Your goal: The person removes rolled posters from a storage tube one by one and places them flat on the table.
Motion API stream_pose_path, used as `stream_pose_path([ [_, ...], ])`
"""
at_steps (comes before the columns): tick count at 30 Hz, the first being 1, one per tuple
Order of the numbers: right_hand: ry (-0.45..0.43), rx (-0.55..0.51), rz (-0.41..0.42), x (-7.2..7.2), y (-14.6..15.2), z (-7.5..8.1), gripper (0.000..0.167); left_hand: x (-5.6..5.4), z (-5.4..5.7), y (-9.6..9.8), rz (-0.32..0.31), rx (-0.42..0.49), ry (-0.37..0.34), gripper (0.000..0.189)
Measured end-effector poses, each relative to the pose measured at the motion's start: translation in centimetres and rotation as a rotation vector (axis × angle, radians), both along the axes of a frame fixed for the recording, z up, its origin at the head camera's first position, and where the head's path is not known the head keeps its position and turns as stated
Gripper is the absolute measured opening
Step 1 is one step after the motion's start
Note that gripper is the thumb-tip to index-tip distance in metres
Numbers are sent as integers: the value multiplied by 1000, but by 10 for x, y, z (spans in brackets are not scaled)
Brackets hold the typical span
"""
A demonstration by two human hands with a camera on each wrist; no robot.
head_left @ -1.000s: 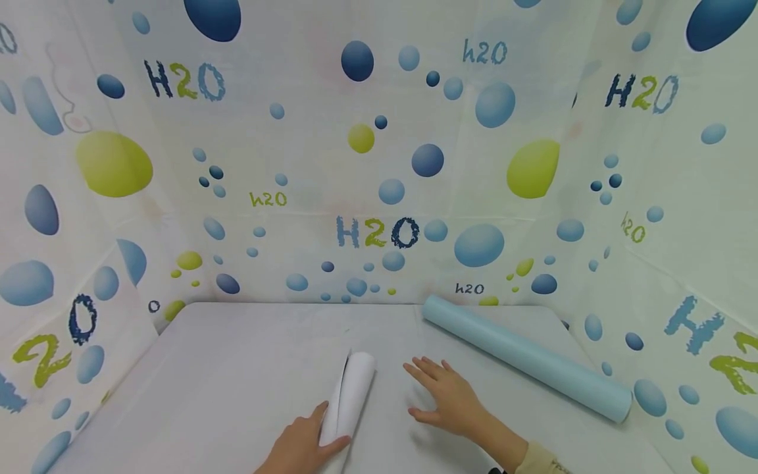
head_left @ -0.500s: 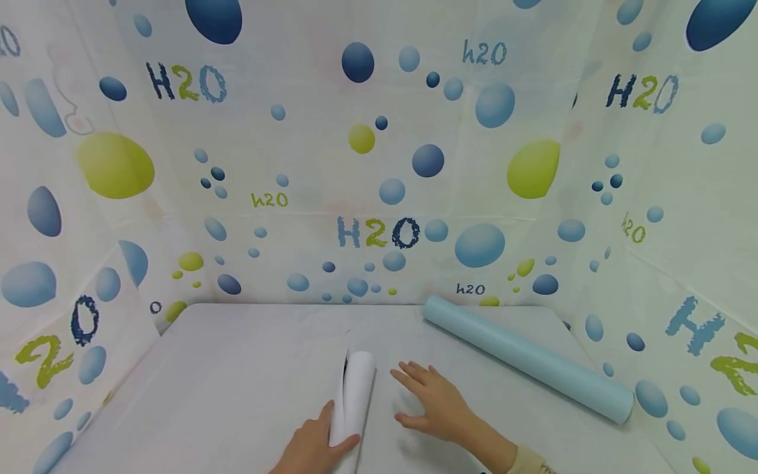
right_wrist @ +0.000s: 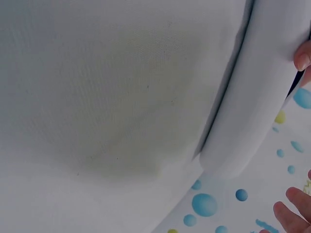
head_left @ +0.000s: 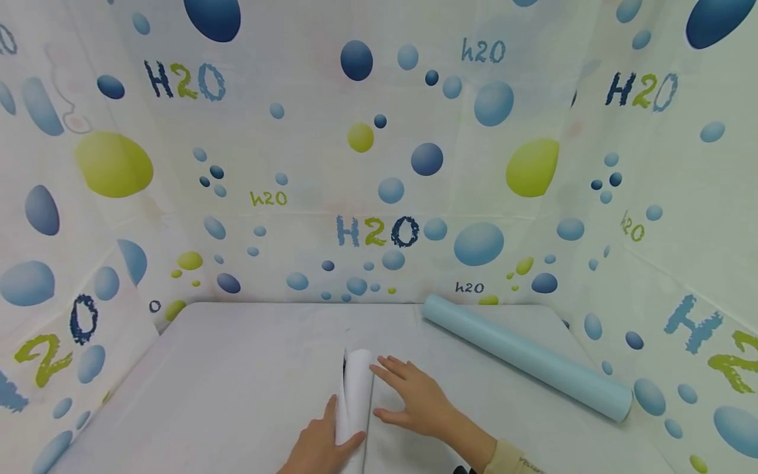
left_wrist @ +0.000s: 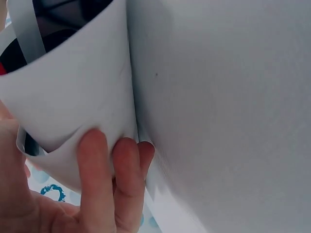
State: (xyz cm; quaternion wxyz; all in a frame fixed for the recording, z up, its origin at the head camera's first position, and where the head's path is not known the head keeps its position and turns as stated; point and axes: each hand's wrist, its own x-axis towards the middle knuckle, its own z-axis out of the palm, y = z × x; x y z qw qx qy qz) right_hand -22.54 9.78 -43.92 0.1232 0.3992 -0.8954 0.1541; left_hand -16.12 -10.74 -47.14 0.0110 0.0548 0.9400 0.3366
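Note:
A white rolled-up sheet [head_left: 358,388], like a rolled poster, lies lengthwise on the white tabletop, with a loose edge on its left. My left hand [head_left: 320,441] grips it near the lower end, thumb on the right side and fingers on the left. In the left wrist view, the fingers of that hand [left_wrist: 97,189] press on the white roll [left_wrist: 73,97], whose inner face shows dark print and a bit of red. My right hand [head_left: 417,398] hovers with spread fingers just right of the roll's upper part. Its fingertips [right_wrist: 291,213] look apart from the roll in the right wrist view.
A long light-blue roll [head_left: 527,359] lies diagonally at the right rear of the white table [head_left: 237,368]. A white curtain [head_left: 320,131] with blue and green dots and H2O lettering surrounds the table at the back and sides.
My right hand has moved left, closer to the white roll. My left hand and the lower end of the roll have shifted slightly right, so the roll stands straighter.

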Motion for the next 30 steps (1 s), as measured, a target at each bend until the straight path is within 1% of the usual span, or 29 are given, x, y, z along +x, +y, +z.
stream_pose_path([
  [3, -11, 2, 8, 0, -3, 0, 64, -1, -1, 2, 1, 7, 0, 89],
  [8, -41, 14, 35, 2, -11, -2, 61, -2, -2, 5, 26, 16, -4, 90],
  [11, -79, 29, 85, 3, -15, -6, 60, -3, -2, 7, 42, 21, -16, 91],
  [15, -138, 46, 168, 4, -20, -12, 59, -4, -4, 7, 40, 26, -20, 88],
  [19, -181, 55, 212, 6, -25, -16, 57, -5, -6, 5, 34, 56, -22, 87],
  [22, -220, 61, 209, 7, -28, -17, 55, -7, -7, 3, 30, 80, -32, 88],
  [25, -245, 70, 190, 7, -30, -17, 54, -7, -6, 1, -1, 94, -31, 87],
  [27, -238, 71, 183, 7, -32, -18, 53, -6, -5, 0, -22, 99, -26, 85],
  [30, -181, 77, 177, 6, -35, -20, 50, -6, -3, -2, -40, 96, -17, 82],
])
